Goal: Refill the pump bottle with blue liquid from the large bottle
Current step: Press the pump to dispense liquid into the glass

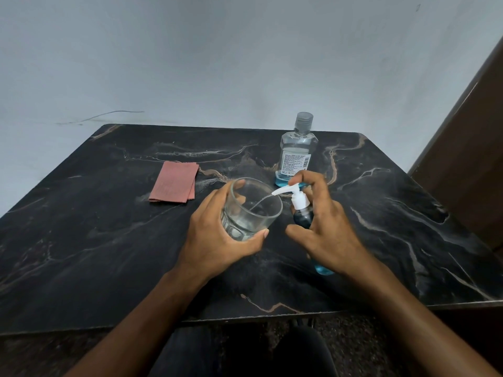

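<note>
My right hand (324, 227) grips a small pump bottle (303, 217) holding blue liquid, tilted, with a finger pressing on its white pump head (291, 193). A thin stream runs from the nozzle into a clear glass tumbler (251, 210), which my left hand (217, 238) holds tilted just above the table. The large bottle (298, 151) stands upright behind them, its grey cap on, with only a little blue liquid at its bottom.
A folded reddish cloth (175, 185) lies on the dark marble table (95, 240) to the left of the glass. A grey wall runs behind the table. Brown wooden furniture (468, 159) stands at the right edge.
</note>
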